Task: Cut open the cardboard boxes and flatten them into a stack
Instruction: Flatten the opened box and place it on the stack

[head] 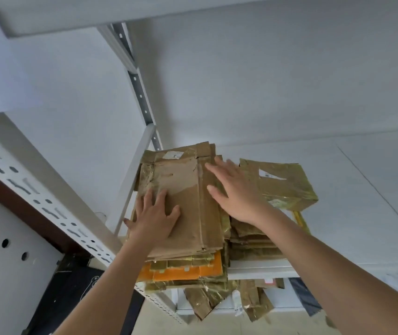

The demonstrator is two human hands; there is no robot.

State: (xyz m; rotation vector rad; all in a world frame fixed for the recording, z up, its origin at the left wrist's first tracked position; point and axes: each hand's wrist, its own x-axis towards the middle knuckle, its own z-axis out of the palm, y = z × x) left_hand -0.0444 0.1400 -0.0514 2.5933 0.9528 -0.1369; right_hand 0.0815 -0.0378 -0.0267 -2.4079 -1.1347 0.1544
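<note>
Pressing flat with spread fingers, the left hand (pixel 153 217) rests on the top flattened box (pixel 181 204) of the stack (pixel 188 269) on the white shelf (pixel 261 268). The right hand (pixel 235 189), fingers straight, lies along its right edge, beside a taped box (pixel 282 183).

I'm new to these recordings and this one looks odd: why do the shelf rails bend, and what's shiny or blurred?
Head view: the wide lens bows the rail at left; its holes smear with motion blur. Tape on the box and stack glints gold. Light is soft and even, shadows faint under both flat hands, left, right.
</note>
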